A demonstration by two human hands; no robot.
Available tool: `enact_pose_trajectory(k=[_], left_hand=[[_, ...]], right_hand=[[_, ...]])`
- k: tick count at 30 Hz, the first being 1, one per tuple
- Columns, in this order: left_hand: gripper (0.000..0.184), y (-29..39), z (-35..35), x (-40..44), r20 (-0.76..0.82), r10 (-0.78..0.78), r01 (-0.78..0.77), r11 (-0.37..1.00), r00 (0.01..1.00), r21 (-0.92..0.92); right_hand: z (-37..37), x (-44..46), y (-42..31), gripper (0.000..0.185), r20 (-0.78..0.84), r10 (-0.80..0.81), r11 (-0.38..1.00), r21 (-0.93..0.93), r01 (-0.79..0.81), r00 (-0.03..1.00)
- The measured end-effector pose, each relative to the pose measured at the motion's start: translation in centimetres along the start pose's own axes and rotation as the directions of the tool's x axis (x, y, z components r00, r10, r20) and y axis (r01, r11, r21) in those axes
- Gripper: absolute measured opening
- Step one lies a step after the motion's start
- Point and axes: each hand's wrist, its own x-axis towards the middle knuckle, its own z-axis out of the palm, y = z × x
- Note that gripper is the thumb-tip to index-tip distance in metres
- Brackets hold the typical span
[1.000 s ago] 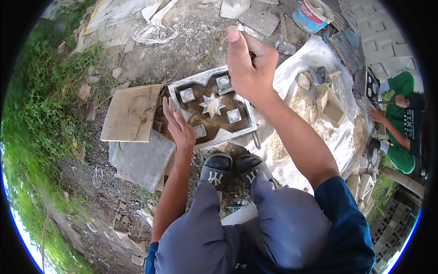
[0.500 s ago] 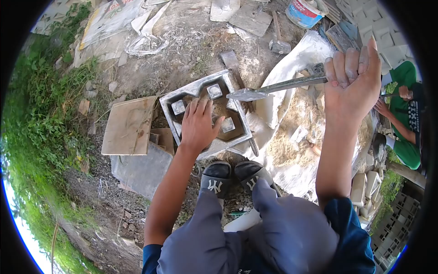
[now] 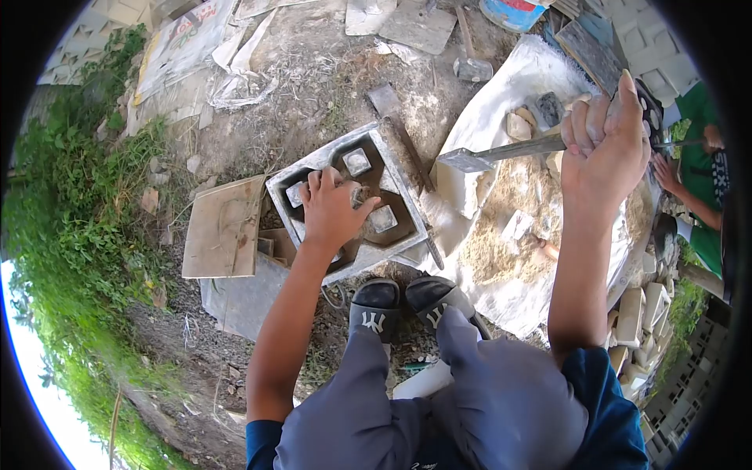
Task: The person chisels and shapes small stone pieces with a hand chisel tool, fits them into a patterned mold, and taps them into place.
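Observation:
A grey metal mould [image 3: 356, 262] with square blocks inside lies on the ground in front of my feet. Over its middle, my left hand [image 3: 333, 210] reaches in with its fingers spread and bent, covering the centre piece. My right hand [image 3: 603, 149] is raised at the right, wrapped round a long flat metal tool [image 3: 509, 150]. The tool's wide end points left, above the edge of a white sack. Beside the mould's right side lie a metal bar [image 3: 409, 153] and another flat blade [image 3: 384, 100].
A white sack [image 3: 533, 66] bears sand [image 3: 501, 251] and stones. Boards [image 3: 223, 227] lean left of the mould. A hammer [image 3: 472, 69] and a bucket [image 3: 513, 14] are beyond. At the far right, a co-worker's hand [image 3: 666, 174] shows near stacked blocks [image 3: 630, 317].
My left hand has moved down onto the mould's middle. My right hand has swung right, and the long tool now shows in it. The camera view has shifted slightly.

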Motion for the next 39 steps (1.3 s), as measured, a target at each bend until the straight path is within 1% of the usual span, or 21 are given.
enact_pose_trajectory(k=[4,5,6,7,9,13,15,18,20,22,25,27,28,30,31,33,34,36,37,38,39], left_hand=[[0.039,0.5,0.6,-0.1,-0.038,-0.008,0.006,0.999,0.999,-0.036],[0.036,0.5,1.2,-0.1,-0.096,0.005,-0.002,1.0,0.995,0.028],[0.033,0.7,1.1,-0.1,-0.154,0.022,-0.008,0.996,0.988,0.091],[0.033,0.8,1.0,0.0,-0.154,0.02,-0.006,0.996,0.988,0.09],[0.029,0.9,0.6,0.2,-0.066,-0.017,0.021,0.997,0.998,0.071],[0.026,1.5,1.1,0.7,-0.032,-0.079,0.081,0.996,0.996,0.039],[0.024,2.0,1.3,0.7,-0.008,-0.196,0.195,0.98,0.981,-0.031],[0.019,2.2,1.2,0.8,0.033,-0.228,0.23,0.969,0.973,-0.086],[0.017,2.5,1.0,1.1,0.052,-0.216,0.219,0.975,0.975,-0.047],[0.015,2.6,1.0,1.1,0.069,-0.21,0.211,0.977,0.975,-0.009],[0.013,2.6,1.3,1.2,0.084,-0.226,0.225,0.974,0.97,0.026],[0.012,2.5,1.5,0.6,0.047,-0.194,0.196,0.978,0.98,-0.065],[0.012,2.4,1.7,0.4,0.048,-0.193,0.195,0.979,0.98,-0.065],[0.013,2.2,2.1,0.1,-0.072,-0.148,0.138,0.982,0.986,-0.13],[0.013,2.1,2.2,0.0,-0.071,-0.149,0.139,0.982,0.986,-0.129],[0.01,1.8,2.3,-0.1,-0.115,-0.199,0.152,0.934,0.973,-0.324],[0.01,1.4,2.3,-0.2,-0.117,-0.198,0.152,0.934,0.973,-0.323],[0.01,0.3,2.1,-0.4,-0.3,-0.089,-0.03,0.928,0.95,-0.372],[0.01,0.1,2.0,-0.6,-0.301,-0.089,-0.03,0.928,0.95,-0.371],[0.011,-0.1,2.0,-0.7,-0.347,-0.087,-0.052,0.927,0.934,-0.372],[0.012,-0.3,1.9,-1.0,-0.395,-0.086,-0.073,0.925,0.915,-0.373]], right_hand=[[0.4,-0.4,0.5,0.047,0.0,0.059,0.998,0.008,-0.059,0.998],[0.5,-0.6,0.8,0.047,0.001,0.061,0.998,0.008,-0.061,0.998],[0.5,-0.8,1.1,0.048,0.042,0.063,0.998,0.022,-0.064,0.997],[0.7,-0.9,1.3,0.048,0.084,0.065,0.997,0.035,-0.068,0.994],[1.2,-1.2,1.3,0.05,0.078,0.077,0.996,0.044,-0.081,0.994],[2.1,-1.8,1.5,0.052,0.064,0.121,0.991,0.04,-0.124,0.991],[2.6,-2.2,1.6,0.053,0.075,0.128,0.991,0.038,-0.131,0.989],[2.7,-2.5,1.8,0.053,0.092,0.134,0.99,0.039,-0.138,0.987],[2.9,-2.7,1.8,0.053,0.102,0.136,0.989,0.038,-0.141,0.985],[3.2,-2.8,1.7,0.053,0.066,0.158,0.987,0.02,-0.16,0.985],[2.9,-2.9,1.8,0.053,0.114,0.147,0.988,0.035,-0.152,0.983],[2.8,-2.8,1.6,0.053,0.09,0.164,0.985,0.034,-0.168,0.982],[2.7,-2.8,1.6,0.053,0.069,0.185,0.982,0.036,-0.187,0.98],[2.6,-2.6,1.7,0.053,0.075,0.185,0.982,0.029,-0.187,0.98],[2.5,-2.6,1.7,0.053,0.081,0.183,0.982,0.022,-0.185,0.98],[2.2,-2.7,1.9,0.051,0.094,0.184,0.983,-0.007,-0.184,0.978],[2.1,-2.8,1.9,0.048,0.108,0.182,0.983,-0.037,-0.179,0.977],[2.4,-2.7,1.8,0.051,0.092,0.175,0.984,0.003,-0.176,0.98],[2.5,-2.7,1.7,0.053,0.078,0.17,0.984,0.037,-0.173,0.982],[2.6,-2.6,1.5,0.053,0.081,0.17,0.984,0.039,-0.173,0.982],[2.7,-2.5,1.1,0.053,0.129,0.14,0.988,0.053,-0.148,0.982]])
